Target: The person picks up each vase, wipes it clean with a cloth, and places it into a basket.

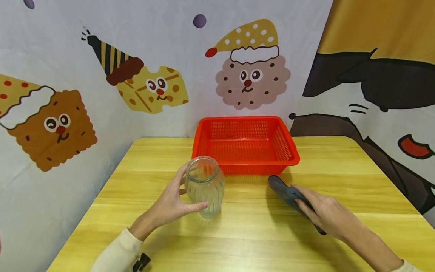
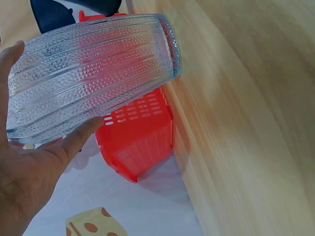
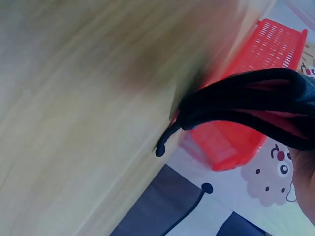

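Observation:
A clear, ribbed glass vase (image 1: 207, 194) stands upright in front of the red basket, its mouth up. My left hand (image 1: 172, 201) holds it from the left side, thumb across the front and the other fingers partly hidden behind the glass. In the left wrist view, thumb and fingers flank the textured wall of the vase (image 2: 93, 73). My right hand (image 1: 327, 216) grips a folded dark grey cloth item (image 1: 284, 190) above the table's right half. The right wrist view shows black edging on this cloth item (image 3: 236, 101), pinkish red within its folds and a short knobbed end.
A red plastic basket (image 1: 253, 168) with perforated walls sits at the table's back, beyond both hands. The yellow wood-grain table (image 1: 238, 245) reaches back to a curtain (image 1: 197, 90) printed with cartoon biscuits and cheese. A small black object (image 1: 141, 261) shows by the left sleeve.

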Motion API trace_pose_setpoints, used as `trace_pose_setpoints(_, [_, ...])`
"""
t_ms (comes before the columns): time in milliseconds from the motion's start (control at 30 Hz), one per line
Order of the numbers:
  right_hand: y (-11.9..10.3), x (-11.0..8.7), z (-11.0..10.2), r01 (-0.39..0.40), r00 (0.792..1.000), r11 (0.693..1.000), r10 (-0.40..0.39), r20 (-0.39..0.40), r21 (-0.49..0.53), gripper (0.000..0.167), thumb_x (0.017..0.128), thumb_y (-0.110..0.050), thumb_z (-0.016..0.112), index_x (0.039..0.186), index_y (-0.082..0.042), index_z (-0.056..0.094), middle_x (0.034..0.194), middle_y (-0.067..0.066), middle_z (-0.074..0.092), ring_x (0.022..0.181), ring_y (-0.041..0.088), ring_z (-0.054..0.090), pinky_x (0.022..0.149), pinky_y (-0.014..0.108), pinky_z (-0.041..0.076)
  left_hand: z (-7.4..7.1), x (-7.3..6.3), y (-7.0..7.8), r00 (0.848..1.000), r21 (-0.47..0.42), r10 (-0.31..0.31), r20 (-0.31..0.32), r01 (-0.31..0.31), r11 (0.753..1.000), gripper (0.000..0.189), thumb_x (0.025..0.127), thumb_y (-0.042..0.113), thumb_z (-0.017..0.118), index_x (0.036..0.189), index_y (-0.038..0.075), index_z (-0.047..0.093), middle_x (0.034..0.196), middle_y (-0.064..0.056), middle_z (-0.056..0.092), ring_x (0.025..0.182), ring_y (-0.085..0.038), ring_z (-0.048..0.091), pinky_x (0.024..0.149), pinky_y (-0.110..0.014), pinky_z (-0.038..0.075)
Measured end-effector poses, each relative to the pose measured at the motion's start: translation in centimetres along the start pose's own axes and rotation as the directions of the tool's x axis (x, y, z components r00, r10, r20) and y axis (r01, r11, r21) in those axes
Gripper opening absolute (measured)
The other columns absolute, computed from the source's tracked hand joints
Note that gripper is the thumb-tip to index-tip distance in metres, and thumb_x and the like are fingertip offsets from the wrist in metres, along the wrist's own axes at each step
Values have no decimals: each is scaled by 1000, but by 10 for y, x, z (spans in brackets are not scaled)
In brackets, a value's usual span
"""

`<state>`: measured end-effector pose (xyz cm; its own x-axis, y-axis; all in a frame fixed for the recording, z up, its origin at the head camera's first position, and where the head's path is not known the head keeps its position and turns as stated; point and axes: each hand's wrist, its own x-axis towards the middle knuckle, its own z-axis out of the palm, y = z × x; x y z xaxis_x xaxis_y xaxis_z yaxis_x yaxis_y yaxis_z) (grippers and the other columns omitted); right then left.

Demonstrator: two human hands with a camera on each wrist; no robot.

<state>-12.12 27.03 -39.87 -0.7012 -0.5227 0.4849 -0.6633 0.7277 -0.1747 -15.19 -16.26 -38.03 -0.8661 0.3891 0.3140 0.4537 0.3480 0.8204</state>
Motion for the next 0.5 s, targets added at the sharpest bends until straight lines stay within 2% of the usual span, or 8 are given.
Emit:
trace_pose_setpoints(133, [-6, 2, -6, -122, 992, 990, 120, 32, 71, 40, 91, -3, 75, 128, 4, 62, 111, 17, 72, 92, 32, 72, 69, 43, 61, 1, 2, 0, 1000, -7, 15, 1, -15, 1000, 110, 75, 31, 94, 159, 38, 23, 151, 1, 43, 133, -34, 46, 92, -57, 52])
trace_pose_setpoints(200, [-8, 3, -7, -157, 987, 983, 155, 36, 98, 36, 94, -3, 72, 127, 6, 62, 112, 19, 71, 94, 35, 72, 71, 46, 60, 2, 3, 1, 1000, -11, 16, 3, -16, 1000, 110, 75, 30, 94, 159, 38, 23, 150, 3, 43, 133, -33, 46, 92, -56, 53])
trace_pose_setpoints(333, [-11, 5, -8, -158, 987, 979, 157, 13, 128, 33, 94, -2, 70, 126, 6, 62, 112, 19, 71, 95, 35, 71, 72, 48, 60, 4, 4, 2, 1000, -20, 19, 7, -19, 1000, 111, 75, 28, 94, 159, 37, 23, 149, 1, 44, 133, -32, 47, 92, -54, 53])
trace_pose_setpoints(500, [-11, 10, -8, -107, 993, 987, 112, -35, 119, 33, 93, 2, 70, 124, 5, 63, 111, 16, 72, 94, 33, 71, 72, 43, 61, 6, 5, 2, 1000, -15, 6, 7, -6, 1000, 110, 75, 30, 94, 159, 37, 22, 151, -1, 43, 134, -32, 46, 93, -55, 53])
